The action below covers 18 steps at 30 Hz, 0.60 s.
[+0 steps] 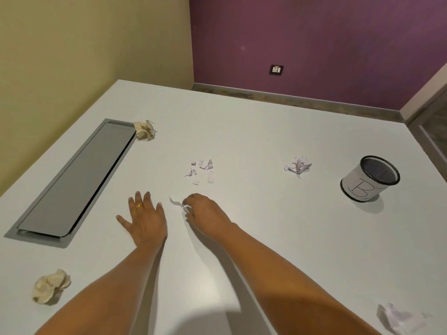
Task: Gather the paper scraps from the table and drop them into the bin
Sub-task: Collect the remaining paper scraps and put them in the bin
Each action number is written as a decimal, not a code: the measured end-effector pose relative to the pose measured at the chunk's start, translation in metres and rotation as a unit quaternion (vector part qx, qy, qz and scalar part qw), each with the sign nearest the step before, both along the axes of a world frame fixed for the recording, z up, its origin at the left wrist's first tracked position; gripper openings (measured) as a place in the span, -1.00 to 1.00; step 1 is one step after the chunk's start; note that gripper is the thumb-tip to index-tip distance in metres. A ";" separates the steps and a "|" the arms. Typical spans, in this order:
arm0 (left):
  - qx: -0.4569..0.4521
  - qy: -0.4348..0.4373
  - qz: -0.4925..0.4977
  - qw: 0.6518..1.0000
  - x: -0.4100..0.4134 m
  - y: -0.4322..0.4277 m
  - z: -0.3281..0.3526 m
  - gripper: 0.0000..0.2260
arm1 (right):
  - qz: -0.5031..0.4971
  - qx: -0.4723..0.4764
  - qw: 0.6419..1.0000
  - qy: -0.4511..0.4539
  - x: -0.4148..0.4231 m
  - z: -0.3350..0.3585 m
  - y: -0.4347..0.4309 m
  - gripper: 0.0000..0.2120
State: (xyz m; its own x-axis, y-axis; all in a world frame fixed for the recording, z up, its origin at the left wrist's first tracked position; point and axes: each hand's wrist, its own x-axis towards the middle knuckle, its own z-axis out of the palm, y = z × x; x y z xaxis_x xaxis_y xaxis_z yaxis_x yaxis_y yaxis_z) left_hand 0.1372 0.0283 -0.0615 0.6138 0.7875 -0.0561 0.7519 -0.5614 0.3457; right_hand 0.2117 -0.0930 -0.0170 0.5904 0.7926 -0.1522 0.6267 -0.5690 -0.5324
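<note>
On table [266,141] centre, right grip [205,211] pinching scrap [175,201], bin [370,177] near right edge

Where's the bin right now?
In the head view the bin stands upright on the right side of the table, just right of a white crumpled paper ball.

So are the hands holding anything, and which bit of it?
The right hand pinches a small paper scrap; its grip is on the scrap's right end. The left hand lies flat on the table, holding nothing.
</note>
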 end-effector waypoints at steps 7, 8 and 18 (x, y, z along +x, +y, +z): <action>0.022 0.018 -0.003 1.000 0.014 -0.007 -0.006 -0.58 | -0.095 -0.012 0.995 -0.010 0.006 -0.018 0.023 -0.47; 0.024 0.021 -0.002 1.000 0.014 -0.007 -0.007 -0.58 | -0.107 -0.015 0.994 0.000 0.008 -0.018 0.025 -0.43; 0.034 0.031 0.002 0.999 0.016 -0.008 -0.008 -0.58 | -0.094 -0.007 0.993 0.067 0.012 -0.025 0.040 -0.43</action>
State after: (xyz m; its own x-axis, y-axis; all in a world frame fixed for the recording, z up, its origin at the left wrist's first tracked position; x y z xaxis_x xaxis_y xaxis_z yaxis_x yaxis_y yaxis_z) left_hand 0.1532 0.0199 -0.0691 0.6077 0.7931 -0.0411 0.7731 -0.5789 0.2591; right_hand 0.2239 -0.0528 -0.0415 0.7022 0.6671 -0.2486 0.4327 -0.6772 -0.5951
